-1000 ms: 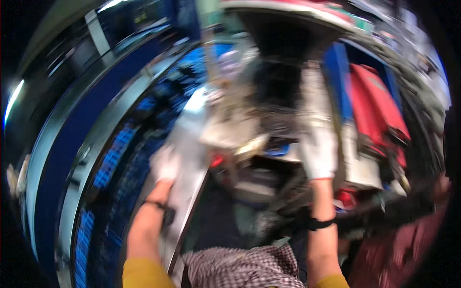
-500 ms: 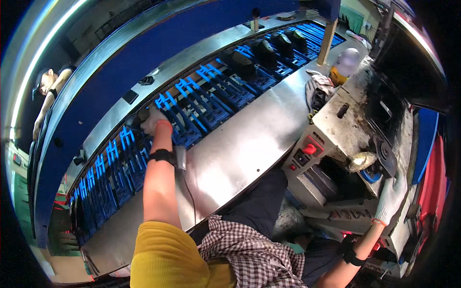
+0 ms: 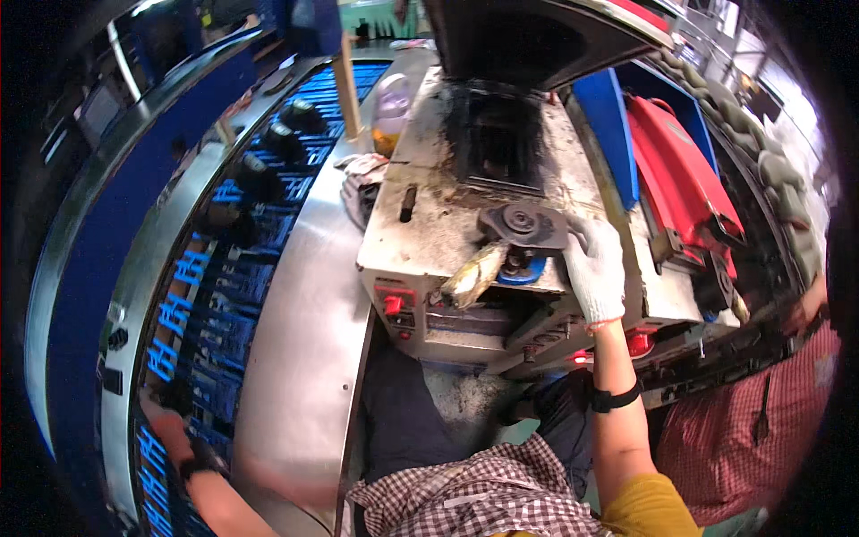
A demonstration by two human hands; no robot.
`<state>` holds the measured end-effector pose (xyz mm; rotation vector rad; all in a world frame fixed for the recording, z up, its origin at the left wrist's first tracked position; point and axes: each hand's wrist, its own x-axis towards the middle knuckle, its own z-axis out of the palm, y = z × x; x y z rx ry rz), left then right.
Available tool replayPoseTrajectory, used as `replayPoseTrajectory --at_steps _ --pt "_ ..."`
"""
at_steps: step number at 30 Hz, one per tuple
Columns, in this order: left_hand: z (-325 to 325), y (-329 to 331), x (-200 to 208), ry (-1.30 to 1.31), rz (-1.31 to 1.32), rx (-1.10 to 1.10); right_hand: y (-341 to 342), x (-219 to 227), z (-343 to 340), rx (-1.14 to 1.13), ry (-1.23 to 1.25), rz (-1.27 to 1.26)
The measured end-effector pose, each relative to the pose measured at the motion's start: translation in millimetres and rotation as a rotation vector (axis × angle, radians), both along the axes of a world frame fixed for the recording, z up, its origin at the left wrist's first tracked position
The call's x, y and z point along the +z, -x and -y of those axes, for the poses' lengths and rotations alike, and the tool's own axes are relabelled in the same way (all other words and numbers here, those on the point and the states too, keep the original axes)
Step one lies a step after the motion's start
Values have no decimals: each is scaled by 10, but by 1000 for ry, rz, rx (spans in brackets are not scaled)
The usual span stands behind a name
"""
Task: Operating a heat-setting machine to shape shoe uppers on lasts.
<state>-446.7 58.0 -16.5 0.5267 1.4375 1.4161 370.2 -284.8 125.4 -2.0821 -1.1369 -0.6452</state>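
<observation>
My right hand (image 3: pixel 593 268), in a white knitted glove, is at the right end of a black plate with a round knob (image 3: pixel 521 220) on top of a worn machine. Its fingers curl around that end. A padded grip wrapped in yellowish cloth (image 3: pixel 474 276) juts out below the plate. My left hand (image 3: pixel 165 421) reaches over the conveyor of blue slats (image 3: pixel 179 309) at the far left. It is blurred and in shadow, so its fingers and anything in them cannot be made out. Several dark rounded pieces (image 3: pixel 255 179) sit farther up the slats.
A smooth metal ledge (image 3: pixel 291 358) runs between the conveyor and the machine. A bottle of yellow liquid (image 3: pixel 391 112) and a crumpled cloth (image 3: pixel 362 179) stand by a wooden post (image 3: pixel 345 89). Red switches (image 3: pixel 394 305) face me. Another person's checked sleeve (image 3: pixel 761 430) is close at the right.
My view has swung right, so the machine now lies ahead of me. My left hand is farther left in view and blurred. My right hand stays at the black plate.
</observation>
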Motion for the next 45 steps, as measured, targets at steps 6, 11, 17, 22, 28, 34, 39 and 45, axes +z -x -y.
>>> replayPoseTrajectory --at_steps 6,11,17,22,28,34,39,45 --pt "725 -1896 925 47 479 -131 214 320 42 159 -292 -146" --pt "1171 -3357 1551 -175 632 -712 1023 1083 -322 927 -71 -697" --pt "1491 -5264 2249 -227 918 -1153 1220 1266 -738 948 131 -848" --pt "1342 -6146 2576 -539 272 -1288 268 1478 -788 965 -392 -1504" --pt "1087 -6686 3542 -1682 -586 -557 -859 1077 -1528 283 -45 -732" --pt "1283 -7025 4333 -1618 -838 -670 -582 984 -1892 39 648 -184" --pt "908 -7747 4798 -1792 -1236 -747 -693 984 -1786 50 582 -262" --pt "531 -8109 4802 -1839 -1472 -746 -370 1044 -975 372 110 -213"
